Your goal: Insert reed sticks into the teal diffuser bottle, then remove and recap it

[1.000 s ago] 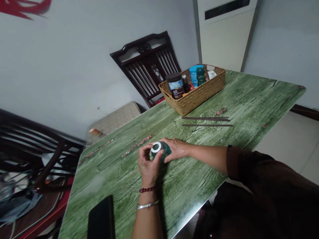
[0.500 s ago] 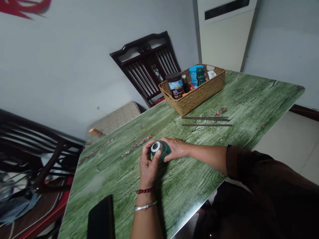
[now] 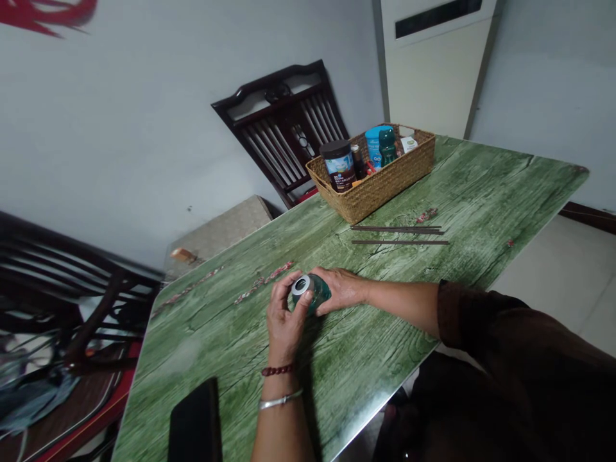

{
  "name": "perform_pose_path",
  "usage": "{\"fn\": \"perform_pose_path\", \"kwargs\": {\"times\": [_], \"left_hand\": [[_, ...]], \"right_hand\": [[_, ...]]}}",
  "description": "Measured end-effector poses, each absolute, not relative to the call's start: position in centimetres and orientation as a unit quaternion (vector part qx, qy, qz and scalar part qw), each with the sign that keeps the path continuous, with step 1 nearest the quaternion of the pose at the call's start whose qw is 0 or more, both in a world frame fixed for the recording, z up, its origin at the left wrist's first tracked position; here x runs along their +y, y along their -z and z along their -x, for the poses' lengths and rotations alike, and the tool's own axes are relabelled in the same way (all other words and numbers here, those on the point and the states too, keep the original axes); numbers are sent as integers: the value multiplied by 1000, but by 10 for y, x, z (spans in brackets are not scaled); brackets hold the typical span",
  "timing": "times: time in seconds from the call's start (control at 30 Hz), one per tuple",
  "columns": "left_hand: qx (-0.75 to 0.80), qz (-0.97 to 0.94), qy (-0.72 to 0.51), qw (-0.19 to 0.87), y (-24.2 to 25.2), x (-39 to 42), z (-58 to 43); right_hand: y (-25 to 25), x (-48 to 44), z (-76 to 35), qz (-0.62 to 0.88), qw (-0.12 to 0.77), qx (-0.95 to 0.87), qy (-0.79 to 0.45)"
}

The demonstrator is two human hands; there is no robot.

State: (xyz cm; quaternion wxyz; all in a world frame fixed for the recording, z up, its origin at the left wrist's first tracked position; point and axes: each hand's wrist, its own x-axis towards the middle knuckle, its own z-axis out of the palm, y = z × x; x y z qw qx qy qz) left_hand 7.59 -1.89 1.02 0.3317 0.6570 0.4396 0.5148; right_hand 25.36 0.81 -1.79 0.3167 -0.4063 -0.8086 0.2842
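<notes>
Chopsticks (image 3: 399, 235) lie between the hands (image 3: 339, 289) and the wicker basket (image 3: 370, 192).

Chopsticks (image 3: 399, 242) lie near a wicker basket (image 3: 370, 192).

Basket (image 3: 380, 183) on far end of table (image 3: 462, 192), chopsticks (image 3: 399, 235) just before it; bottle (image 3: 312, 294) btwn L hand (image 3: 286, 321) & R hand (image 3: 341, 290); phone (image 3: 195, 423) on table, near edge; chair (image 3: 279, 125) behind.

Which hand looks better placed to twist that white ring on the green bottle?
Left, probably. The left hand has its fingers right at the white ring, while the right hand wraps the bottle's body from the far side, which seems better suited to steadying it.
</notes>
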Motion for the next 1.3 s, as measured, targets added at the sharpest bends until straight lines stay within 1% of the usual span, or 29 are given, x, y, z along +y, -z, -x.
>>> {"fn": "perform_pose_path", "kwargs": {"times": [0.23, 0.5, 0.57, 0.7, 0.73, 0.77, 0.9, 0.93, 0.97, 1.1, 1.13, 1.17, 1.23, 1.27, 1.3], "left_hand": [[432, -646, -476, 411, -9, -21, -69], [400, -645, -484, 436, -1, -18, -68], [403, -664, -482, 404, -2, -17, -69], [461, -707, -485, 229, -8, -16, -72], [471, -706, -485, 210, -9, -16, -73], [470, -704, -485, 220, -11, -17, -74], [396, -693, -479, 367, -13, -20, -73], [388, -692, -479, 376, -13, -19, -72], [390, -695, -482, 363, -13, -19, -72], [460, -708, -487, 224, -13, -18, -70], [464, -712, -478, 223, -14, -18, -70], [455, -716, -468, 246, -15, -19, -69], [415, -725, -449, 317, -17, -20, -68], [401, -728, -446, 332, -17, -20, -68], [400, -732, -449, 320, -18, -20, -69]], "right_hand": [[19, 9, -254, 408, 316, -804, -296], [11, 6, -255, 418, 308, -798, -305], [11, 6, -255, 417, 310, -797, -309], [13, 6, -254, 410, 316, -801, -301], [14, 6, -254, 412, 315, -801, -298], [15, 6, -254, 415, 314, -801, -295], [18, 8, -253, 418, 314, -801, -290], [18, 8, -253, 417, 315, -802, -291], [19, 8, -253, 414, 317, -802, -293], [20, 9, -253, 409, 322, -799, -301], [20, 9, -253, 410, 322, -798, -301], [20, 9, -253, 412, 324, -796, -302], [19, 8, -253, 414, 327, -794, -303], [19, 8, -253, 413, 327, -794, -304], [19, 8, -253, 410, 326, -795, -305]]}}
